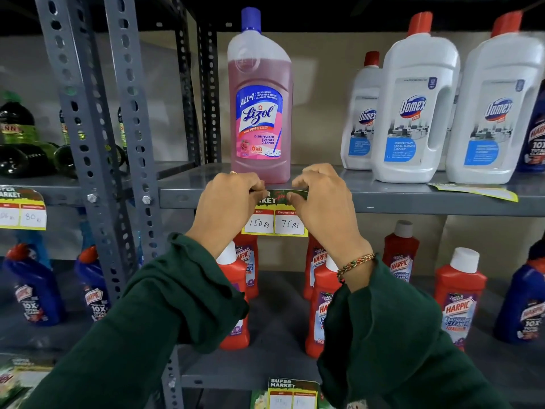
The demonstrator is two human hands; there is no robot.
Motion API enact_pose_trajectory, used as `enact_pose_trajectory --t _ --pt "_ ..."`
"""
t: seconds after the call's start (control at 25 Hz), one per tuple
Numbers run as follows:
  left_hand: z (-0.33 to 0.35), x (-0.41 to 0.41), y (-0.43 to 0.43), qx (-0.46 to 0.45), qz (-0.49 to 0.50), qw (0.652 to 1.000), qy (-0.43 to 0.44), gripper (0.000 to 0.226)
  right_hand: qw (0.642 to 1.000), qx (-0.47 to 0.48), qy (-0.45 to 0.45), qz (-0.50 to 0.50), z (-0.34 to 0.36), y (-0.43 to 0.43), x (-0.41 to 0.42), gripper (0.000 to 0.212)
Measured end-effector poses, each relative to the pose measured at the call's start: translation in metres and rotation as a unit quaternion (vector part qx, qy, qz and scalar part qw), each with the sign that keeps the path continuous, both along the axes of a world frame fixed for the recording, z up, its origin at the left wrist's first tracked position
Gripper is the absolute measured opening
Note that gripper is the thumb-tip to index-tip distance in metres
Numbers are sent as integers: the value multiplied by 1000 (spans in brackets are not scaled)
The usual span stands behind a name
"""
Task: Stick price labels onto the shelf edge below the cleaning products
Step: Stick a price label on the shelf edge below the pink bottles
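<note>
Glossy paper price label (274, 215), rectangular, yellow border, dark green header band printed "MARKET", two white boxes below with handwritten "150 Rs" and "75 Rs". It sits against the front lip of the grey painted steel shelf (413, 199), directly below the tall pink translucent Lizol bottle with blue cap (260, 107). Header band lies along the lip; lower half hangs below it. Long axis of the header runs left to right along the shelf edge; print faces outward, upright.

Left hand (228, 206) pinches the label's top left corner, fingers curled, ring on one finger. Right hand (320, 202) pinches the top right corner between thumb and curled fingers; braided multicolour thread bracelet (355, 264) on that wrist. Both arms in dark green ruffled-cuff fabric sleeves (165, 314).

Shelving: matt grey slotted-angle metal uprights (85, 113) with punched holes, bolts at the joints. Backing behind the shelf looks like plain brown board.

Right of the Lizol: white opaque plastic Domex jugs with red caps (415, 107), moulded handles. A loose yellow-edged label (474, 191) lies flat on the shelf in front of them. Lower shelf: red Harpic bottles with white caps (458, 293). Left bay: dark green glass-like bottles (17, 134) above, another price label (23, 209) on that shelf edge, blue Harpic bottles (35, 290) beneath. One more label (292, 392) at the bottom shelf edge.
</note>
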State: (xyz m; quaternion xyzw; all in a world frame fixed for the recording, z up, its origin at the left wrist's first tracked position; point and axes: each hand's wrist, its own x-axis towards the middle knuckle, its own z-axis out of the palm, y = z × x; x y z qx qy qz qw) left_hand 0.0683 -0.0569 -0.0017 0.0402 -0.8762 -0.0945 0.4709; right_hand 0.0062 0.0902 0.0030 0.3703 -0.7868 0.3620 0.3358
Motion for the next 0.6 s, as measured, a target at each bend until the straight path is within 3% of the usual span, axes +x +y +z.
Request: enact_pose_trajectory --t 0.24,0.6 --pt "-7 -8 5 -37 -50 997 34 24 994 98 4 -46 -1 -7 -6 33" --pt "-5 4 -11 38 -69 997 -3 18 994 91 -54 19 7 4 -17 17"
